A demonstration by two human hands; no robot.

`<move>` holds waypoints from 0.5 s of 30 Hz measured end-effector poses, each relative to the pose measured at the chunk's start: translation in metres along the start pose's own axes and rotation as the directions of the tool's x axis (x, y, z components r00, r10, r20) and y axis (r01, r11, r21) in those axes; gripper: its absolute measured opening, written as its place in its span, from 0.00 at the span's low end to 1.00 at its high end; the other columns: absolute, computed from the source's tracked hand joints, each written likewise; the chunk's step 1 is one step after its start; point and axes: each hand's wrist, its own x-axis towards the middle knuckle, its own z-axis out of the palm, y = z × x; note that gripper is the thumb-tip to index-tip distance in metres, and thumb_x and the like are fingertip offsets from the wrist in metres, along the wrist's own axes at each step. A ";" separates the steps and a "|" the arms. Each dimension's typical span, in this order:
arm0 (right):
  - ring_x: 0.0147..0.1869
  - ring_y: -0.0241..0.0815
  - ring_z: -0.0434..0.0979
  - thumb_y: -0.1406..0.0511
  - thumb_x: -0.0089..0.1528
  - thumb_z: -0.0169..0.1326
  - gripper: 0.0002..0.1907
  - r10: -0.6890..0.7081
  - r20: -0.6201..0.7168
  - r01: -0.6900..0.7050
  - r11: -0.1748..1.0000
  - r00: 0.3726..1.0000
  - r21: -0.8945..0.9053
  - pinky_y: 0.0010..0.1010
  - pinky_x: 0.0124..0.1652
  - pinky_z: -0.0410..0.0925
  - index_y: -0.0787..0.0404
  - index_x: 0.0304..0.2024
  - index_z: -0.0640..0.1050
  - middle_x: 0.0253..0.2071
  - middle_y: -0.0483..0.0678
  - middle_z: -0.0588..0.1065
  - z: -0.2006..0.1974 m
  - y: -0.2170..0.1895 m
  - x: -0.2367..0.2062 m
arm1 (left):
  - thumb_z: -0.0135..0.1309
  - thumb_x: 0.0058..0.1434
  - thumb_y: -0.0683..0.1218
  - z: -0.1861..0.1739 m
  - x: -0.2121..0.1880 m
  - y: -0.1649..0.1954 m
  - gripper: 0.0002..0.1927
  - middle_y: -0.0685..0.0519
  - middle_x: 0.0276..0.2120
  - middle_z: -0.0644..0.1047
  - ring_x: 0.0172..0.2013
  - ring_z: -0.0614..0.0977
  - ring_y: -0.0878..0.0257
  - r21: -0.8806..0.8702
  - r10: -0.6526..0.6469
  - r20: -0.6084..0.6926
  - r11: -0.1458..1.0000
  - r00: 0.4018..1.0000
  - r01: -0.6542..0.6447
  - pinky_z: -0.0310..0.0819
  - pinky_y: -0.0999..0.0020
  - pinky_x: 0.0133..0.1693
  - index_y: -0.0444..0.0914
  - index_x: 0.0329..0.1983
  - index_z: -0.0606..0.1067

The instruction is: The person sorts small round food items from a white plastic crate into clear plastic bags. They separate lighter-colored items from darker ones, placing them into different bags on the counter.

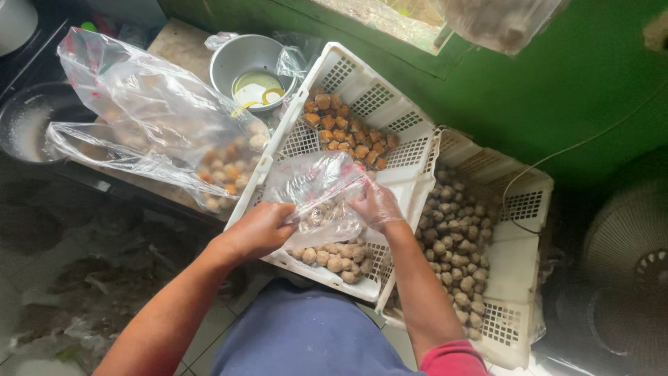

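My left hand (261, 228) grips the left edge of a small clear plastic bag (316, 188) that holds a few pale food balls. My right hand (376, 205), in a thin clear glove, is pushed into the bag's open side. Both hands hover over a white perforated plastic crate (400, 184). Fried brown pieces (351, 132) lie at the crate's far end, and pale round balls (334, 257) lie at its near end.
A second white crate (511, 261) to the right is full of greyish balls (456, 240). On the left lies a large clear bag (149, 118) with more fried pieces. A metal bowl (254, 69) sits behind. A fan (626, 244) stands at the right by a green wall.
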 end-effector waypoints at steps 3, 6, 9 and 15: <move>0.41 0.46 0.78 0.58 0.55 0.67 0.32 -0.101 -0.043 0.103 0.994 0.994 0.027 0.36 0.43 0.71 0.57 0.60 0.75 0.38 0.53 0.78 0.029 -0.006 0.009 | 0.55 0.70 0.48 -0.004 0.020 -0.012 0.14 0.52 0.27 0.70 0.26 0.69 0.59 -0.647 -0.075 0.138 0.748 0.988 0.147 0.62 0.56 0.29 0.33 0.49 0.77; 0.44 0.40 0.78 0.64 0.55 0.65 0.32 -0.052 0.037 0.033 0.913 0.998 0.406 0.27 0.46 0.74 0.53 0.62 0.74 0.43 0.48 0.79 0.046 -0.007 0.008 | 0.52 0.71 0.47 -0.002 0.035 -0.016 0.12 0.53 0.26 0.65 0.24 0.62 0.60 -0.887 -0.237 0.099 0.418 0.966 0.193 0.54 0.56 0.25 0.34 0.52 0.73; 0.49 0.33 0.77 0.72 0.61 0.62 0.19 -0.070 -0.174 0.187 0.467 0.982 0.864 0.24 0.51 0.75 0.62 0.55 0.78 0.47 0.43 0.77 0.038 0.001 0.003 | 0.50 0.69 0.45 0.003 0.035 -0.010 0.10 0.50 0.28 0.74 0.28 0.73 0.57 -0.651 -0.154 -0.316 0.753 0.936 -0.096 0.66 0.56 0.32 0.34 0.48 0.73; 0.45 0.32 0.75 0.71 0.65 0.60 0.12 0.224 -0.454 0.322 0.450 0.862 0.833 0.23 0.47 0.71 0.65 0.51 0.79 0.44 0.44 0.79 0.027 0.027 -0.018 | 0.48 0.69 0.45 -0.002 0.019 0.012 0.09 0.39 0.26 0.76 0.29 0.79 0.41 -0.348 -0.073 -0.421 0.934 0.904 -0.086 0.70 0.52 0.32 0.35 0.44 0.73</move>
